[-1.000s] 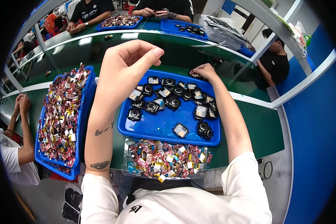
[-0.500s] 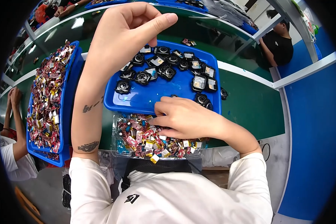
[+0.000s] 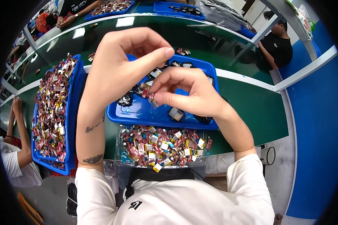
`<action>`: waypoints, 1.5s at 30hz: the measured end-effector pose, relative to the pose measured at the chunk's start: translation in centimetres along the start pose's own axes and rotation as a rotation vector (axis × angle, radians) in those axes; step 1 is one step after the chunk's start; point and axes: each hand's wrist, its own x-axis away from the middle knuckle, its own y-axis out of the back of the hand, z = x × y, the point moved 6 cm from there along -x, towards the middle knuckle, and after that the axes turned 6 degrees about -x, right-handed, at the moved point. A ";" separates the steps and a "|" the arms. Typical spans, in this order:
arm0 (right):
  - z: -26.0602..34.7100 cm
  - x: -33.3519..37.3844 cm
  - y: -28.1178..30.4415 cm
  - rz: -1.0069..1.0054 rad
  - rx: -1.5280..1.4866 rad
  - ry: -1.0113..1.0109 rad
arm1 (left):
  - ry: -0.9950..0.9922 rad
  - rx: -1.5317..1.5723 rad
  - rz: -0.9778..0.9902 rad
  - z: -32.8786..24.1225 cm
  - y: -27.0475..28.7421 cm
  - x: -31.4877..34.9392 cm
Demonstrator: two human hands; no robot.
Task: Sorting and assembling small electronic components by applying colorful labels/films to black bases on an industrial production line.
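- Bench (image 3: 251,101): green top, runs beneath both trays.
- Tray (image 3: 146,122): blue, in front of the person; both hands are above it, left hand over its left end, right hand over its middle and right.
- Side tray (image 3: 72,93): blue, well to the left of both hands, heaped with small red, white and yellow pieces.
- Clear box (image 3: 124,162): just beside the tray's near edge, nearer the body than either hand; heaped with similar pieces.
- Left hand (image 3: 120,63): raised, fingers curled toward the thumb; cannot tell whether anything sits between the tips.
- Right hand (image 3: 195,88): thumb and forefinger pinched on a small part; fingertips just beside the left hand's heel, contact between hands cannot be told.
- Cases (image 3: 124,99): black, in the tray, partly hidden by the hands; one pale-faced case (image 3: 176,114) lies beneath the right hand.
- Part (image 3: 151,98): reddish, at the right fingertips, above the tray, below the left thumb in view; details blurred.
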 end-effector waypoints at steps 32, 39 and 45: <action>2.1 1.2 5.8 -0.465 -0.070 0.274 | -0.138 -0.064 -0.208 -1.4 -1.8 0.3; 2.9 1.0 5.7 -0.333 -0.241 0.193 | 0.008 0.129 -0.083 -0.3 -2.0 0.2; 2.6 1.1 5.7 -0.390 -0.132 0.221 | 0.105 0.124 0.050 0.3 -3.0 0.3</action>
